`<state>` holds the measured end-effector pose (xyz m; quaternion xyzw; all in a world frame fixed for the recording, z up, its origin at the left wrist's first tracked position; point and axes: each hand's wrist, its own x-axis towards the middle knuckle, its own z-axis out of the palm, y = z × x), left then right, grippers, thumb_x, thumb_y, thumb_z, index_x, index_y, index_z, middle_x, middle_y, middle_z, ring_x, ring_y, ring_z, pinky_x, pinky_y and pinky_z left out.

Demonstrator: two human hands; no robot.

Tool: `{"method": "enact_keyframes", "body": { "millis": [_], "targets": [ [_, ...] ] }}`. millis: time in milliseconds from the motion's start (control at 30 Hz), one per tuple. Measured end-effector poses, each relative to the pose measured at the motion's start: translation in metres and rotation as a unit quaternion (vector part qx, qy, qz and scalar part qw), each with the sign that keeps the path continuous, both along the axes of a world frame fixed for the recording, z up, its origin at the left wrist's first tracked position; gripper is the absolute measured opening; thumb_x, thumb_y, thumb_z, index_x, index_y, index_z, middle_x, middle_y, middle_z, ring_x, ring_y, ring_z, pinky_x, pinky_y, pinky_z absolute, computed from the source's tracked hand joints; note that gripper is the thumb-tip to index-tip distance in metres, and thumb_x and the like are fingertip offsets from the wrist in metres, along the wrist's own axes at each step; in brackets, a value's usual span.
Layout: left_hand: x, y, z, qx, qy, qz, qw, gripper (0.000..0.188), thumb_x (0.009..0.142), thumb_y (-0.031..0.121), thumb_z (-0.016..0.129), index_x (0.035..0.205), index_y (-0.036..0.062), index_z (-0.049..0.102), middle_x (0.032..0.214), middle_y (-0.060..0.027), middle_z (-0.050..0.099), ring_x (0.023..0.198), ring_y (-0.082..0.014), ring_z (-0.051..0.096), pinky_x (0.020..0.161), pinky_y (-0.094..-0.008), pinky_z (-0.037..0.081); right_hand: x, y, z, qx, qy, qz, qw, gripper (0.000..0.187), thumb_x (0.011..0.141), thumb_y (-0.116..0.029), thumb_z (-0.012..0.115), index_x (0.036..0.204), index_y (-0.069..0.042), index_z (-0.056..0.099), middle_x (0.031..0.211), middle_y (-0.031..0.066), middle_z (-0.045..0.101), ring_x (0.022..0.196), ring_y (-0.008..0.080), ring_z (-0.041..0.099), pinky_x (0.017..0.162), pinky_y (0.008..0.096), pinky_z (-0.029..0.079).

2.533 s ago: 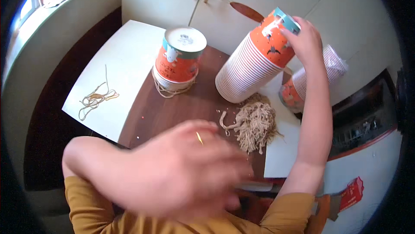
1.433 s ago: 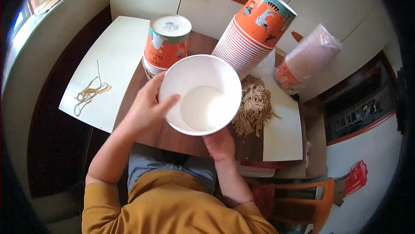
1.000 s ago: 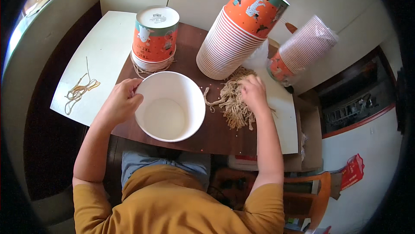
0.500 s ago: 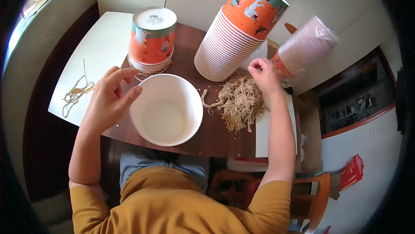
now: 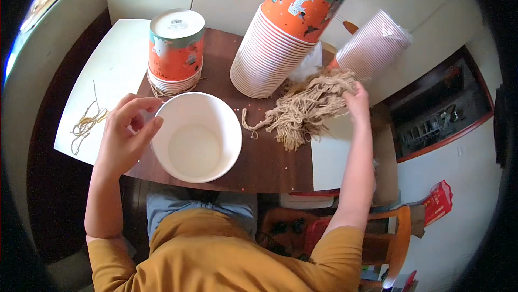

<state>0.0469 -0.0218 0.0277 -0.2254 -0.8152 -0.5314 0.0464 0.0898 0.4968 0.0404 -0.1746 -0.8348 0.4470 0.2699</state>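
Observation:
A large white paper tub [image 5: 195,154] stands mouth up near the table's front edge, with only its pale inside showing. My left hand [image 5: 125,133] is at its left rim, thumb and fingers curved and apart with nothing between them. On the right, my right hand [image 5: 357,103] has its fingers closed on the upper right end of a shaggy bundle of beige strings [image 5: 307,108]. That end is drawn up toward the far right, while a loose tail trails left on the brown tabletop. My right fingertips are partly hidden by the strands.
Behind the tub, a short upside-down stack of orange and green paper tubs [image 5: 177,55] has string around its base. A tall leaning stack [image 5: 272,44] rises beyond the bundle, with a plastic-wrapped stack [image 5: 372,46] farther right. Loose strings [image 5: 86,125] lie on the left white panel.
My right hand has moved right and down onto the strings and closed on them; the bundle's right end is pulled up and outward. My left hand stays beside the tub.

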Motion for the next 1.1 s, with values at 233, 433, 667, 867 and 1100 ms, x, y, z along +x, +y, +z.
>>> {"method": "enact_keyframes", "body": {
  "millis": [233, 433, 667, 867, 1100],
  "targets": [
    [0.003, -0.003, -0.010, -0.004, 0.016, 0.000, 1.000, 0.027, 0.077, 0.005, 0.068, 0.104, 0.0015, 0.066, 0.087, -0.0041, 0.057, 0.064, -0.0100, 0.047, 0.061, -0.0240, 0.041, 0.043, -0.018, -0.003, 0.244, -0.323, 0.119, 0.907, 0.068, 0.065, -0.004, 0.074, 0.128, -0.004, 0.049, 0.129, 0.0150, 0.054, 0.122, 0.0289, 0.050, 0.105, 0.0367, 0.038],
    [0.008, -0.008, -0.011, 0.003, 0.010, 0.012, 1.000, 0.029, 0.076, 0.004, 0.068, 0.104, 0.0004, 0.066, 0.087, -0.0046, 0.058, 0.064, -0.0099, 0.046, 0.061, -0.0242, 0.041, 0.057, -0.041, -0.023, 0.318, -0.295, 0.033, 0.900, 0.038, 0.076, -0.017, 0.071, 0.110, -0.004, 0.063, 0.113, 0.0169, 0.061, 0.107, 0.0323, 0.058, 0.094, 0.0376, 0.045],
    [0.010, -0.003, -0.011, -0.006, 0.009, 0.002, 1.000, 0.028, 0.076, 0.004, 0.068, 0.103, -0.0009, 0.065, 0.088, -0.0054, 0.059, 0.066, -0.0101, 0.045, 0.062, -0.0238, 0.040, 0.021, -0.066, -0.046, 0.293, -0.182, -0.034, 0.938, 0.012, 0.078, -0.015, 0.068, 0.084, -0.006, 0.069, 0.087, 0.0130, 0.063, 0.084, 0.0313, 0.062, 0.076, 0.0400, 0.048],
    [0.013, -0.004, -0.010, -0.010, 0.028, 0.006, 1.000, 0.027, 0.076, 0.005, 0.068, 0.102, -0.0009, 0.066, 0.085, -0.0056, 0.059, 0.066, -0.0109, 0.046, 0.062, -0.0243, 0.040, 0.002, -0.060, -0.064, 0.414, -0.222, 0.005, 0.883, 0.013, 0.074, -0.018, 0.071, 0.083, -0.009, 0.069, 0.097, 0.0112, 0.063, 0.093, 0.0336, 0.059, 0.082, 0.0436, 0.047],
    [0.011, -0.003, -0.007, 0.006, 0.059, -0.004, 0.998, 0.023, 0.077, 0.003, 0.068, 0.100, 0.0003, 0.067, 0.084, -0.0060, 0.060, 0.066, -0.0115, 0.048, 0.062, -0.0248, 0.041, 0.002, -0.055, -0.030, 0.073, -0.026, 0.100, 0.992, 0.006, 0.085, -0.009, 0.064, 0.085, -0.004, 0.064, 0.089, 0.0054, 0.065, 0.082, 0.0141, 0.060, 0.078, 0.0273, 0.047]
  ]
}}
